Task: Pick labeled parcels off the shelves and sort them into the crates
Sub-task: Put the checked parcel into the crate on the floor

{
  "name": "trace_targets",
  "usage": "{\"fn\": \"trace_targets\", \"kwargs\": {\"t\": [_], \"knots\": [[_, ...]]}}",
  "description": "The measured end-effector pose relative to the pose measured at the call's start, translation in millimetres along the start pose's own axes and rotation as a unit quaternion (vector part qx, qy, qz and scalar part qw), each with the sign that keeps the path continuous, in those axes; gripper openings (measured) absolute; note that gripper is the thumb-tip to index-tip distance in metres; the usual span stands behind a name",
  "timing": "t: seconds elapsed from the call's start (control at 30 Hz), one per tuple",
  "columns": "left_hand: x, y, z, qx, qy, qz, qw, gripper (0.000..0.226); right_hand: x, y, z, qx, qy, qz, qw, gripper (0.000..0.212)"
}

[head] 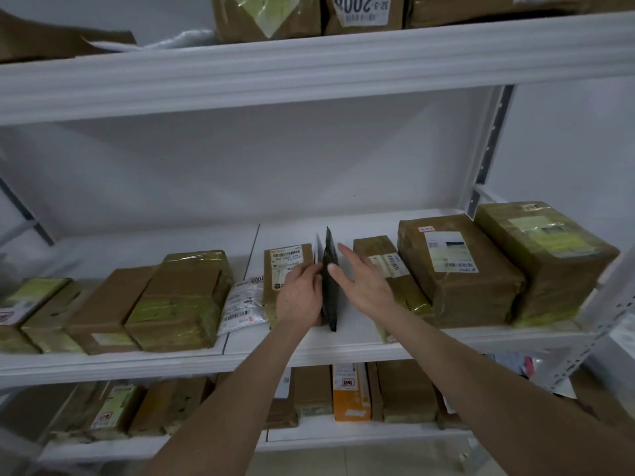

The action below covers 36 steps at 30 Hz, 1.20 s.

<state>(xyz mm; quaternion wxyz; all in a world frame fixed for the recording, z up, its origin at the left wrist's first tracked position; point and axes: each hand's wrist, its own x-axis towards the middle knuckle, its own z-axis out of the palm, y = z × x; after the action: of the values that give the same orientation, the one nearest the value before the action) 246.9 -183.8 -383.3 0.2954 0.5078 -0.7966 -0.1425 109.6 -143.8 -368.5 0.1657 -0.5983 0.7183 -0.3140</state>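
A thin black parcel (330,280) stands on edge on the middle shelf (343,348), with a white flat parcel (319,247) just behind its left side. My left hand (300,297) grips the black parcel's left face, fingers curled against it. My right hand (360,283) is spread, fingers straight, its thumb touching the parcel's right face. A brown box with a white barcode label (287,269) sits directly left of my left hand. A taped brown box (385,262) lies right of my right hand.
Several taped brown boxes (178,300) line the middle shelf on the left, with a white poly mailer (242,304) beside them. Two big boxes (457,269) fill the right end. An orange box (350,393) and more parcels sit on the lower shelf; boxes (364,12) on the top shelf.
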Motion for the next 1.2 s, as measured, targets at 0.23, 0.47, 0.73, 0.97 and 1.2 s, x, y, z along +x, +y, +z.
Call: {"fn": "trace_targets", "kwargs": {"t": [0.23, 0.47, 0.73, 0.97, 1.2], "knots": [[1.3, -8.3, -3.9, 0.017, -0.052, 0.067, 0.996, 0.038, 17.2, -11.5, 3.9, -0.025, -0.075, 0.078, 0.994, 0.049], [-0.5, 0.8, -4.3, -0.027, -0.070, 0.018, 0.997, 0.039, 4.7, 7.5, -13.5, -0.009, 0.019, 0.153, 0.988, 0.055], [4.6, 23.9, -7.1, -0.081, -0.053, -0.055, 0.994, 0.061, -5.7, 23.4, -54.4, 0.149, 0.168, 0.187, 0.956, 0.042], [17.1, 40.2, -15.4, -0.212, -0.019, -0.128, 0.969, 0.065, -19.3, 33.5, -64.5, 0.333, 0.164, 0.214, 0.903, 0.045], [9.1, 42.2, -19.3, -0.209, 0.022, -0.123, 0.970, 0.056, -29.3, 39.8, -65.2, 0.265, 0.138, 0.172, 0.939, 0.049]]}}
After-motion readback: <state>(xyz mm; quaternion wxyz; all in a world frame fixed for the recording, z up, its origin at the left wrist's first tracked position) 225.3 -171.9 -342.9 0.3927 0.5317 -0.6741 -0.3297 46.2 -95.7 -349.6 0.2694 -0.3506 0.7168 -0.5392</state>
